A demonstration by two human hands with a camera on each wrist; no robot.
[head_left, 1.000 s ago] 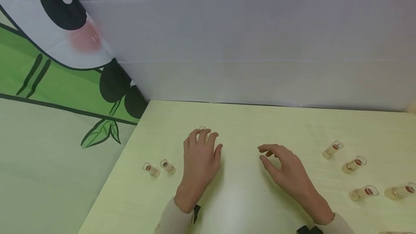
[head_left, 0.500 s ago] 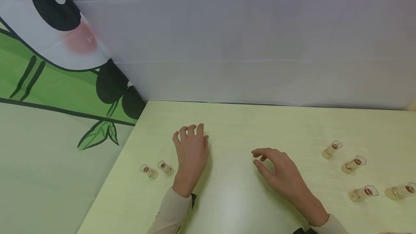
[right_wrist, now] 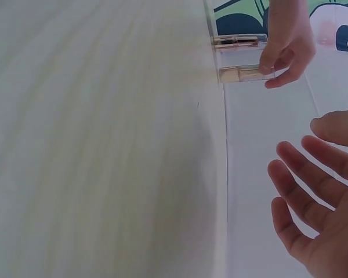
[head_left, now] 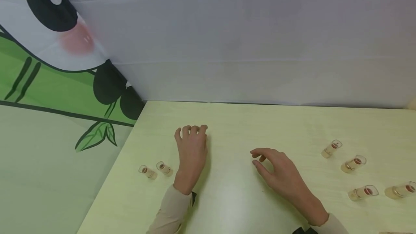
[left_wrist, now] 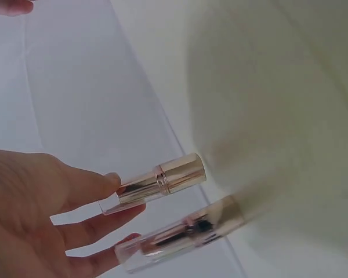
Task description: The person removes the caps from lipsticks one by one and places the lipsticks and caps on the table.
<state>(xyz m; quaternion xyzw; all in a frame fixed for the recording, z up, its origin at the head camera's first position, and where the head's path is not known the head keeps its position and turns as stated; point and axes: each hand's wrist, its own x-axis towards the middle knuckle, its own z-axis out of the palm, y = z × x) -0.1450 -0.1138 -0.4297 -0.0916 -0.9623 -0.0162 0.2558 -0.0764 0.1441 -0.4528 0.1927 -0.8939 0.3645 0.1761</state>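
My left hand (head_left: pixel 191 151) reaches over the back left of the table. In the left wrist view its thumb and finger pinch the clear cap of a gold lipstick (left_wrist: pixel 174 176), base towards the table. Beside it is a second lipstick (left_wrist: pixel 191 230), its cap near another fingertip; whether they touch I cannot tell. From the head view the hand hides both. The right wrist view shows them side by side, one lipstick (right_wrist: pixel 243 73) under the thumb. My right hand (head_left: pixel 282 172) hovers over the table's middle, fingers loosely bent, nothing between them.
Left of my left hand two lipsticks (head_left: pixel 156 170) stand close together on the pale wooden table (head_left: pixel 227 125). Several more lipsticks (head_left: pixel 362 192) stand spread at the right. A white sheet (head_left: pixel 243 46) rises behind the back edge, with a cartoon-printed cloth (head_left: pixel 107 133) at the left.
My left hand has shifted left, and the lipstick cap that showed beyond its fingers is out of sight in the head view. My right hand has drifted slightly left; the view has shifted a little too.
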